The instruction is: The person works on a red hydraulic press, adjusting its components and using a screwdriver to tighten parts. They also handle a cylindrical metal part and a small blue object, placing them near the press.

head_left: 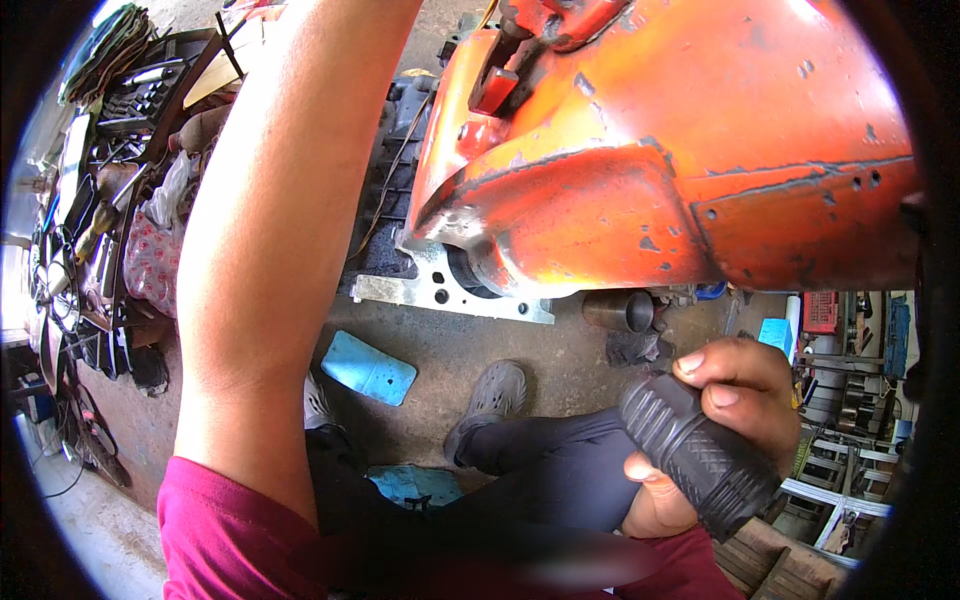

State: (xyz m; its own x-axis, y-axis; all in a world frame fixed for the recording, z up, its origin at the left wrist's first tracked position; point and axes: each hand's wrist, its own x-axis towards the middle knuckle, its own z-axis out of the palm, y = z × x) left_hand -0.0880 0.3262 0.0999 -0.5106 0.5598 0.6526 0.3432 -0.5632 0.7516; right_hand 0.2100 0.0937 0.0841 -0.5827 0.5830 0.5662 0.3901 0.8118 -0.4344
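Far left: heaped hand tools (105, 215), with a red-and-white patterned bag (152, 255) beside them. Next, left forearm (270, 240), maroon sleeve (225, 530) at its base, running up past the upper edge; left hand out of view, so its grip cannot be told. Centre: blue sheet (368, 368) on the floor, then a pale metal plate (395, 290) at the lower edge of a scuffed orange casing (600, 210). Grey shoe (497, 392) below; metal tube (620, 311) to its right. Right hand (755, 385): grip wrapped around a black ribbed cylinder (700, 455), tilted, apart from the casing, fingers and thumb on opposite sides. Far right: red crate (820, 312).
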